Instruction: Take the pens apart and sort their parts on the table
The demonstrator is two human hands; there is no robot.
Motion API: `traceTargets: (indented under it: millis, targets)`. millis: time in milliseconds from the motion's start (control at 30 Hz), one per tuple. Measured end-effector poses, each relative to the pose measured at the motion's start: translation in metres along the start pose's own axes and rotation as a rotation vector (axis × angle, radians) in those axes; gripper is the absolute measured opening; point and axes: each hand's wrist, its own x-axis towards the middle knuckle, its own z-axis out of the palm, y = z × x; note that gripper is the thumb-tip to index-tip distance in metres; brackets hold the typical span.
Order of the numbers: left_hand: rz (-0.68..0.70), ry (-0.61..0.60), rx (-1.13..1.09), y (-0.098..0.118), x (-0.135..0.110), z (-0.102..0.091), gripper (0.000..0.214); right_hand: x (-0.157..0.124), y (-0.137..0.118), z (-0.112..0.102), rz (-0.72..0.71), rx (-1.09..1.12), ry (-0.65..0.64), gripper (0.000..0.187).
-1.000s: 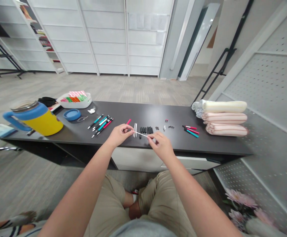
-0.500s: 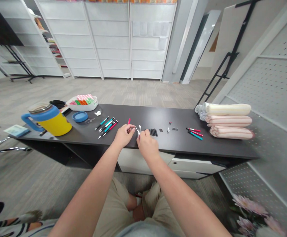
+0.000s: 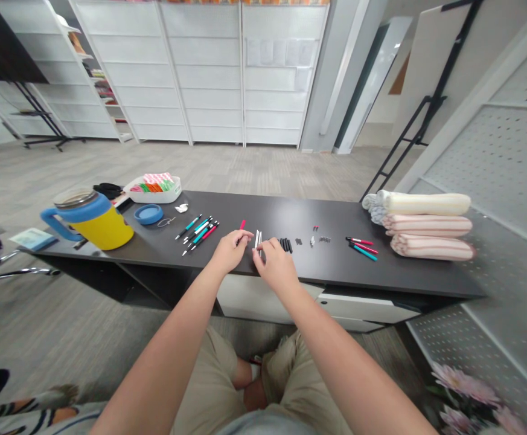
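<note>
My left hand (image 3: pixel 229 250) is over the middle of the dark table, its fingers curled together. A red pen barrel (image 3: pixel 242 224) sticks out beyond those fingers, and its lower part is hidden by them. Just to the right, several thin white refill tubes (image 3: pixel 258 237) lie side by side on the table. My right hand (image 3: pixel 274 261) rests at their near ends with thumb and forefinger apart, holding nothing that shows. Several black grips (image 3: pixel 285 245) lie beyond its knuckles, partly covered.
Assembled pens (image 3: pixel 200 232) lie at left, near a blue lid (image 3: pixel 148 214), a yellow-blue mug (image 3: pixel 102 223) and a white basket (image 3: pixel 154 192). Small metal parts (image 3: pixel 324 240) and red and teal barrels (image 3: pixel 361 248) are at right, before rolled towels (image 3: pixel 430 226).
A white tube that slanted from my left fingertips now lies straight among the others. My right thumb and forefinger have spread apart. The view has shifted slightly.
</note>
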Motion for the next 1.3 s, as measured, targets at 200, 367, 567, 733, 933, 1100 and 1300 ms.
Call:
traceTargets:
  millis: [200, 367, 567, 733, 933, 1100, 1300]
  targets:
    - [0.018, -0.061, -0.154, 0.004, -0.004, -0.001, 0.036, 0.013, 0.031, -0.007, 0.157, 0.439, 0.041, 0.027]
    - [0.014, -0.134, -0.176, 0.008, -0.005, 0.001, 0.041, 0.021, 0.040, -0.006, 0.282, 0.631, -0.008, 0.048]
    - [0.060, -0.269, -0.032, 0.011, -0.003, -0.002, 0.024, 0.023, 0.045, -0.004, 0.272, 0.683, -0.019, 0.050]
    - [0.128, -0.315, 0.031, 0.009, -0.001, -0.001, 0.024, 0.019, 0.042, -0.006, 0.230, 0.709, -0.039, 0.043]
    - [0.064, -0.292, -0.039, 0.011, -0.004, -0.002, 0.026, 0.015, 0.038, -0.009, 0.171, 0.634, -0.070, 0.032]
    - [-0.104, -0.178, -0.244, 0.008, -0.005, -0.006, 0.032, 0.015, 0.043, -0.007, 0.257, 0.654, -0.070, 0.032]
    - [-0.157, -0.084, -0.508, 0.000, -0.004, -0.009, 0.036, 0.016, 0.044, -0.008, 0.168, 0.640, -0.188, 0.030]
